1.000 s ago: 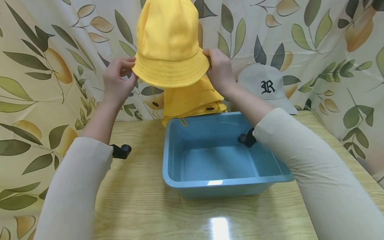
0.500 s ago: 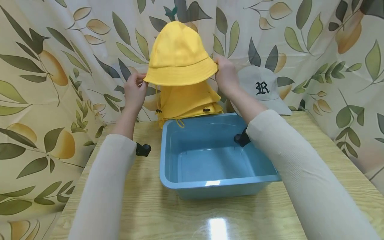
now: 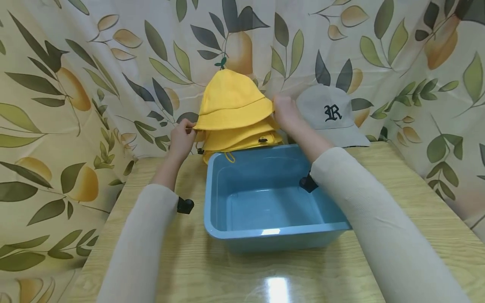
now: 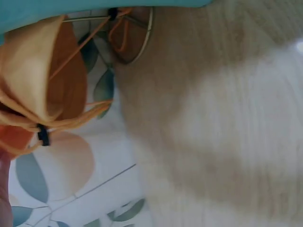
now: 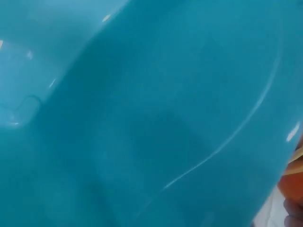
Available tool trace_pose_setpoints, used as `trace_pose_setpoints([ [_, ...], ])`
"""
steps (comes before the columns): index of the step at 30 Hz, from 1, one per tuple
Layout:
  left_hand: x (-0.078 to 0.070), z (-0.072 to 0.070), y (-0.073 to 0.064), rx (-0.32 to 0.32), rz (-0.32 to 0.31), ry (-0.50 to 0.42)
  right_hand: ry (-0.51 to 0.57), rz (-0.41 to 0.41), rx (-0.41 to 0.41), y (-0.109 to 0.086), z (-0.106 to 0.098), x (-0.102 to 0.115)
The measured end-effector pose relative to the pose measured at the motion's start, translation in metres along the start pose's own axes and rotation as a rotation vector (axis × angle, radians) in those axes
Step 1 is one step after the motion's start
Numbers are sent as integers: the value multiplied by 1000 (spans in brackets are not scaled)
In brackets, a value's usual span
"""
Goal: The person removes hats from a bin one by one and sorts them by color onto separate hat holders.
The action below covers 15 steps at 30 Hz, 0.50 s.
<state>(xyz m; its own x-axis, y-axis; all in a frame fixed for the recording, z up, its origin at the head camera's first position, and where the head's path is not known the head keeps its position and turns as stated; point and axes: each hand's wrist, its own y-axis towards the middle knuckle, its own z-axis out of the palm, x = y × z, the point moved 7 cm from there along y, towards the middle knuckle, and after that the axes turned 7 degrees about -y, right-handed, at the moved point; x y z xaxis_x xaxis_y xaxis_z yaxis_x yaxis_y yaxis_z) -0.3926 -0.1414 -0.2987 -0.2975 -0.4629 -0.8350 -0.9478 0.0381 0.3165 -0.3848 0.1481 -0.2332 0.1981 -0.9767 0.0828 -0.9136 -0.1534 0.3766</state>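
Observation:
A yellow bucket hat (image 3: 229,99) with a small green sprout on its crown sits over other yellow hats (image 3: 238,139) stacked behind the basin. My left hand (image 3: 182,139) pinches the left end of its brim. At the brim's right end, my right hand (image 3: 286,112) grips the edge; its fingertips are partly hidden. In the left wrist view, yellow hat brims (image 4: 28,71) hang with cords and a black cord stopper (image 4: 43,135). Only a sliver of the left hand (image 4: 4,194) shows there. The right wrist view catches fingers (image 5: 293,213) at its lower right corner.
A blue basin (image 3: 273,232) stands on the wooden table (image 3: 212,277), just in front of the stack. A pale grey cap (image 3: 316,103) with a black letter R is at the back right. Leaf-patterned cloth (image 3: 159,75) hangs behind. A thin metal ring (image 4: 150,30) shows beneath the hats.
Both hands have lowered the yellow bucket hat from high up onto the stack. The left hand has shifted right and down; the hat's green sprout has come into view.

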Motion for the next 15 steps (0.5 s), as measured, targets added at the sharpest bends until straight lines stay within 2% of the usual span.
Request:
trace_pose_setpoints([
  [4, 18, 12, -9, 30, -41, 14, -58, -23, 115, -4, 16, -2],
  [7, 31, 23, -15, 59, -74, 9, -72, -38, 165, -8, 27, -2],
  [12, 36, 34, -20, 109, -72, -20, -123, -74, 165, -12, 36, -1],
  [15, 34, 31, -18, 88, -47, -8, -160, -122, 156, -13, 37, 3],
])
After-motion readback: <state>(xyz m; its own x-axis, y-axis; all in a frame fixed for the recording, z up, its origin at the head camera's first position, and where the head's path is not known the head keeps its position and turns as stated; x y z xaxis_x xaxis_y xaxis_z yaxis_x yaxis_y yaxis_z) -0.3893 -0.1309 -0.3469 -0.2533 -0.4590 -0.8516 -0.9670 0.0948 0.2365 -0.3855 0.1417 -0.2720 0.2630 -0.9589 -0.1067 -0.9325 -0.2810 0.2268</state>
